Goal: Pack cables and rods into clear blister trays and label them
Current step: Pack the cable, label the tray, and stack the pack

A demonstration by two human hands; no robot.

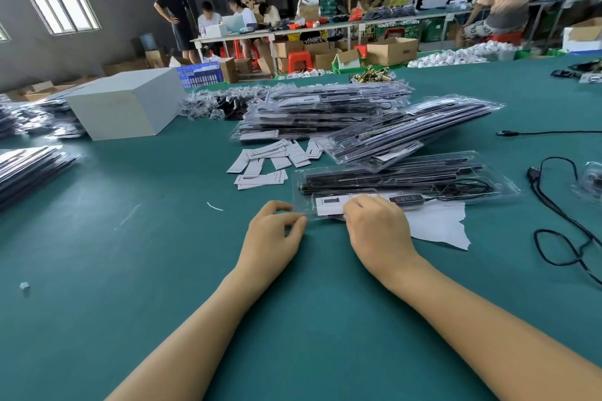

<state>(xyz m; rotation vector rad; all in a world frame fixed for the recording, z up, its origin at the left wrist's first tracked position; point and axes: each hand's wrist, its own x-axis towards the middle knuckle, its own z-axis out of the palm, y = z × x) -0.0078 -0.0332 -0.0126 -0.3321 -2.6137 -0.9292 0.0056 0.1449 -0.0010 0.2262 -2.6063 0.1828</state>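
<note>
On the green table [130, 270] a clear tray [404, 181] of black rods [374, 176] and a coiled cable [465, 189] lies before the person. The right hand [378, 228] presses on the tray's near-left end, over a white label [329, 205]; the left hand [273, 231] pinches that corner's edge. Loose labels [267, 163] lie scattered just beyond — behind them, stacked filled trays [325, 111]. A white box [127, 104] sits far left, black cables [560, 225] near the right edge.
</note>
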